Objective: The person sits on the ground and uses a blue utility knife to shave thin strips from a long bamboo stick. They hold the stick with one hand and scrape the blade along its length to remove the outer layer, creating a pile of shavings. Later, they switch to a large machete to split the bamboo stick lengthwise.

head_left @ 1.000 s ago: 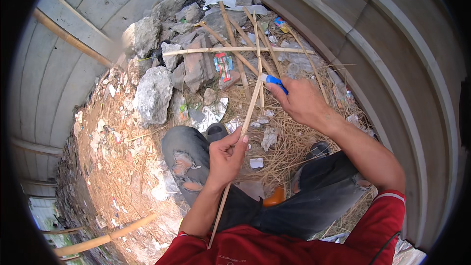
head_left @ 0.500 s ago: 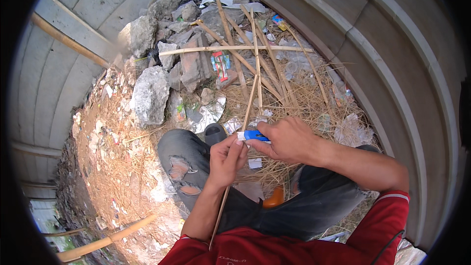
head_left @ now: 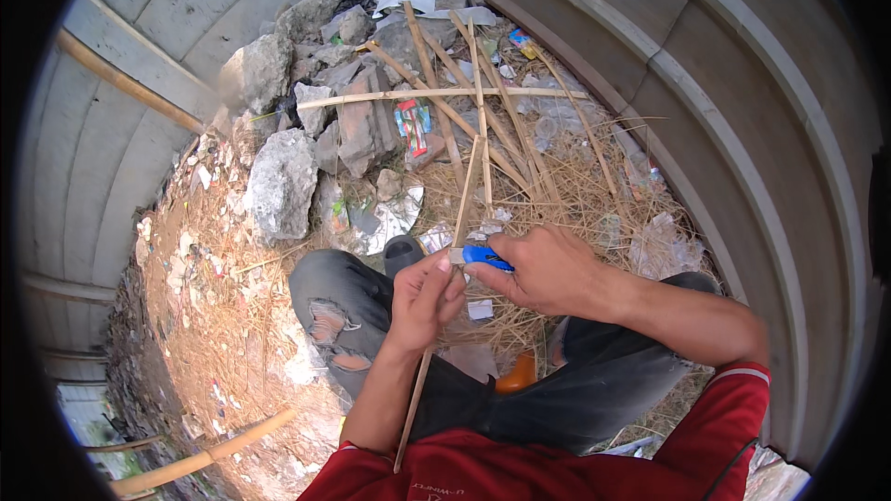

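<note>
A thin bamboo strip [head_left: 469,187] runs from between my forearms up toward the far pile. My left hand [head_left: 427,299] is closed round it, thumb and fingers pinching it in front of my lap. In my right hand [head_left: 548,267] is a blue utility knife [head_left: 486,259], gripped with the fingers wrapped over the handle. Its short metal blade lies against the strip, right beside my left thumb tip. Where exactly the blade's edge meets the bamboo is too small to tell. The strip's lower end reaches down to my red shirt.
Several bamboo strips [head_left: 436,93] lie crossed on straw ahead. Rough stones [head_left: 281,184] and broken bricks [head_left: 365,125] are heaped to their left, amid litter. A corrugated metal wall [head_left: 742,102] curves along the right. An orange object [head_left: 517,374] sits between my legs.
The knife blade has turned slightly and looks flatter against the strip. Both hands stay nearly in place, and the whole view has shifted a little.
</note>
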`<state>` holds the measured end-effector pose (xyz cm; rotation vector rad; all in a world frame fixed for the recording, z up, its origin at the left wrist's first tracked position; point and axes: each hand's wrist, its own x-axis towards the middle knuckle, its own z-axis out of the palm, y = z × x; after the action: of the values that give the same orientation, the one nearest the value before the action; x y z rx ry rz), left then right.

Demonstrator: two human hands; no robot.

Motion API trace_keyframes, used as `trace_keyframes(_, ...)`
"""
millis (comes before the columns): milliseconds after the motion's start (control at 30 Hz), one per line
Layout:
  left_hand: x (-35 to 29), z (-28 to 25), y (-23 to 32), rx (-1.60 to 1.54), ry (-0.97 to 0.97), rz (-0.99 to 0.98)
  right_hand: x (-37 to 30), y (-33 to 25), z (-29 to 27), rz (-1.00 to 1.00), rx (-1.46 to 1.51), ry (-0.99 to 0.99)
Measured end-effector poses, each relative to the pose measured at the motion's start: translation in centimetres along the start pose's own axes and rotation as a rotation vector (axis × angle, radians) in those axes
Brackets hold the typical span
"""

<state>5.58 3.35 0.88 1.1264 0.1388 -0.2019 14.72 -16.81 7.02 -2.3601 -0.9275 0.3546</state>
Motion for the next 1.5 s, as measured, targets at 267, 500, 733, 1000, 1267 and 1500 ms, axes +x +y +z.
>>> trace_keyframes(267, -2.2, -0.3, 0.0, 0.078, -0.036, -0.039, 3.9, 7.1, -7.5, 0.246, -0.011, 0.483)
trace_keyframes(500, -0.5, 0.7, 0.1, 0.224, 0.085, 0.077, -0.5, -0.5, -0.3, -0.015, -0.014, 0.081)
trace_keyframes(733, 0.4, 0.8, 1.0, 0.348, 0.14, 0.178, 1.4, 1.2, 1.5, -0.062, -0.245, 0.16)
trace_keyframes(1000, -2.9, -0.8, -0.4, 0.323, 0.106, 0.091, 2.8, 6.4, -7.9, 0.288, -0.088, 0.56)
trace_keyframes(1267, -0.9, -0.2, 0.2, 0.355, 0.205, 0.232, 0.6, -1.4, 1.4, -0.047, -0.088, 0.062)
trace_keyframes(1500, -2.9, 0.4, -0.6, 0.488, 0.193, 0.109, 5.5, 6.2, -3.8, 0.157, -0.242, 0.469)
